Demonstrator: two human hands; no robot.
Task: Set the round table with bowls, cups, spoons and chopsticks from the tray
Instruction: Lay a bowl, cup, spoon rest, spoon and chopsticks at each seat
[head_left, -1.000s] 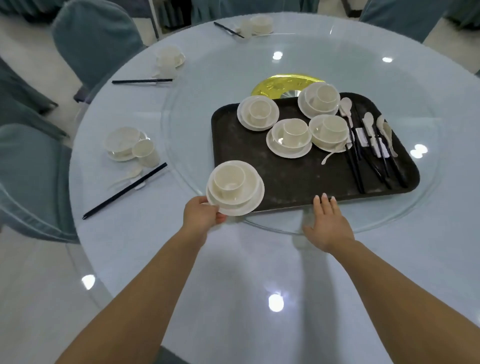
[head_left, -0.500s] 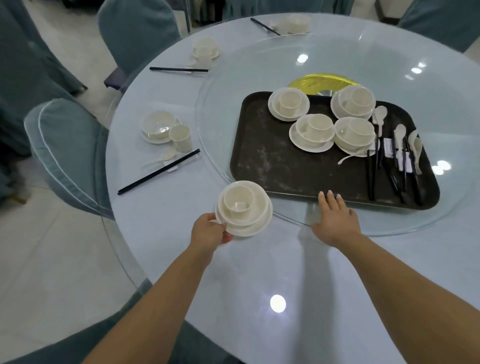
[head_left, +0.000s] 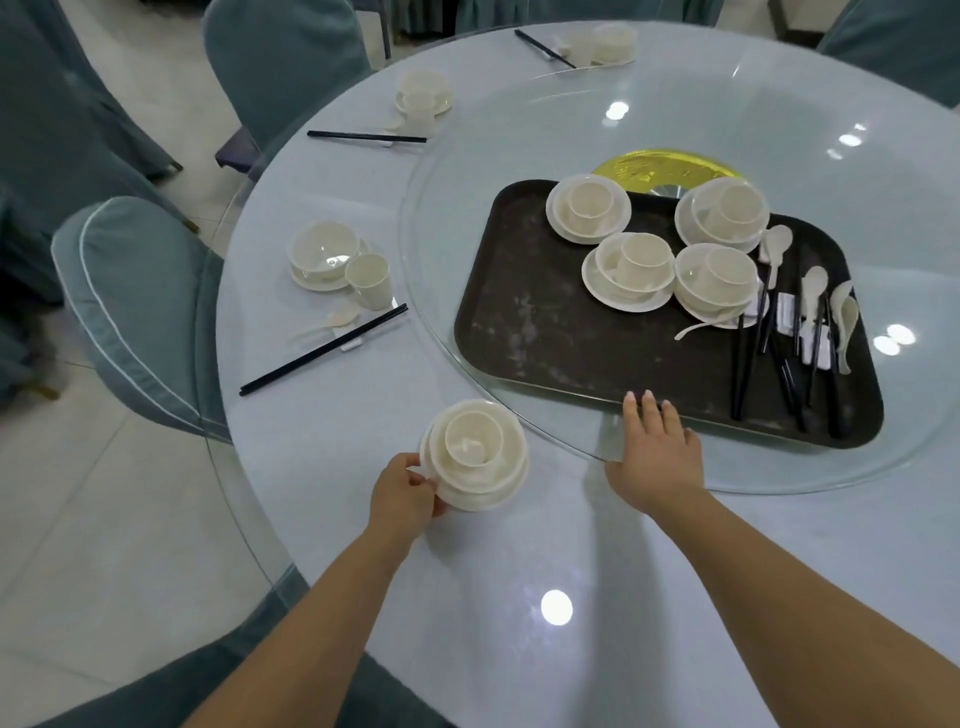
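The left hand (head_left: 402, 496) grips the near rim of a stacked cream ceramic set (head_left: 475, 454), a small cup nested in a bowl on a saucer, its fingers (head_left: 422, 480) curled round the edge; whether the stack touches the round, pale blue glass-topped worktop (head_left: 519, 649) or hangs just above it cannot be told. The right hand (head_left: 654, 457) lies flat, fingers straight and released, on the edge of the clear glass turntable (head_left: 441, 249), fingertips at the near rim of the dark brown rectangular tray (head_left: 524, 322). Four more cream bowl-and-cup sets (head_left: 634, 267) sit at the tray's far side, with white spoons (head_left: 813, 286) and black chopsticks (head_left: 748, 364) at its right end. A laid place setting (head_left: 332, 260) with its own chopsticks lies left of the turntable, near a teal-covered chair (head_left: 130, 301).
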